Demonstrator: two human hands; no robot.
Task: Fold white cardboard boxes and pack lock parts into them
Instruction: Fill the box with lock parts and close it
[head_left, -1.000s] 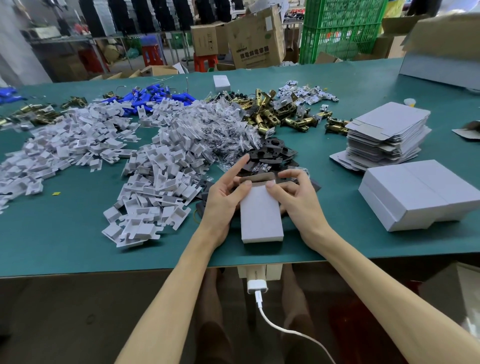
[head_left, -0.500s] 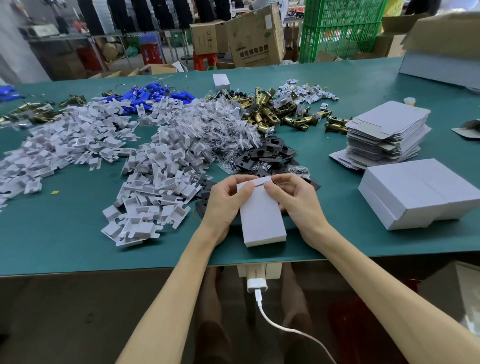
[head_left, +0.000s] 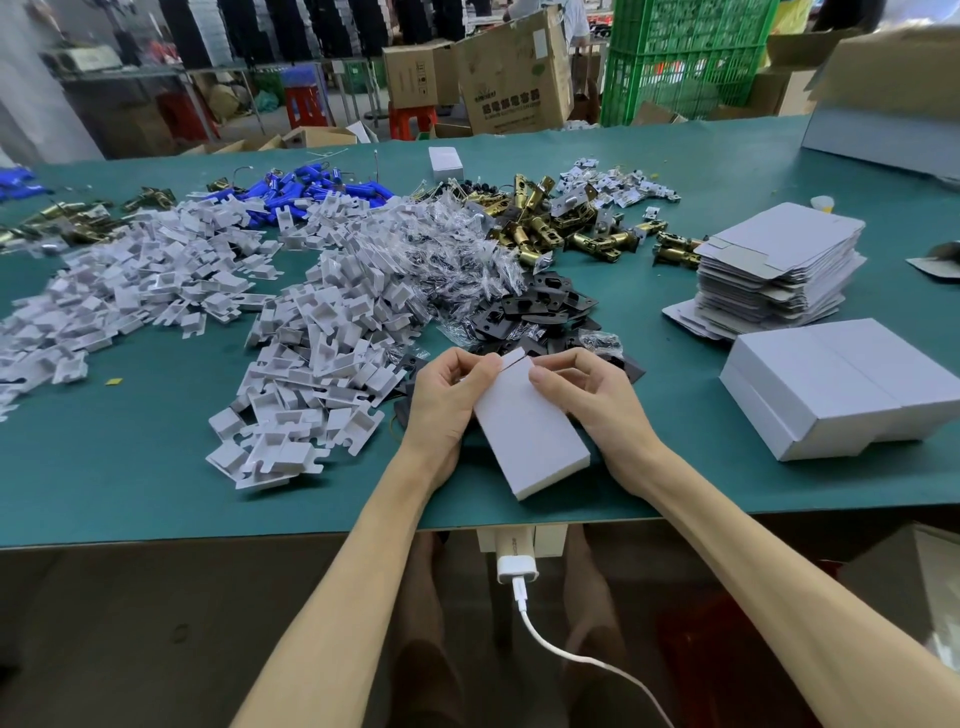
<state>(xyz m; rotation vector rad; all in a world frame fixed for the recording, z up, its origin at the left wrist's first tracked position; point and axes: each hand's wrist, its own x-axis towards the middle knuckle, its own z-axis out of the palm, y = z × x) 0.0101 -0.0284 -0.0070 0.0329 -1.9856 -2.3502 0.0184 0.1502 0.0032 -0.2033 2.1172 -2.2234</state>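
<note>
— What is different from a second ago?

— The white box (head_left: 524, 431). Then it lay flat on the tabletop (head_left: 130, 467) with its far end open and brown inside showing. Now that end is almost shut: the end flap (head_left: 511, 358) is folded over, and only a thin dark slit is left between it and the top panel. The box has also turned a little, with its near end pointing toward the table's edge.

— And the hands?

— Both are on the far end. The left hand (head_left: 447, 400) has its fingers (head_left: 480, 366) curled round the left corner. The right hand (head_left: 592, 400) is curled at the right corner, its thumb tip pressed on the top panel just beside the flap. So both are closed on the box, neither spread wide.

— Is anything inside it?

— I cannot tell; the opening is covered now.

— What does that mean for the job?

— I judge this box is at its last fold. Once the flap is tucked fully home, it should be ready to join the closed boxes (head_left: 841, 384) lying to the right. The slit suggests the tab is not yet seated, so a firm push is still wanted.

— And after that?

— There is plenty left. A stack of flat blanks (head_left: 779, 265) waits behind those boxes. Black plates (head_left: 540, 306) lie just beyond the hands, brass latches (head_left: 545, 228) farther back, and white card inserts (head_left: 322, 364) are heaped to the left.
</note>
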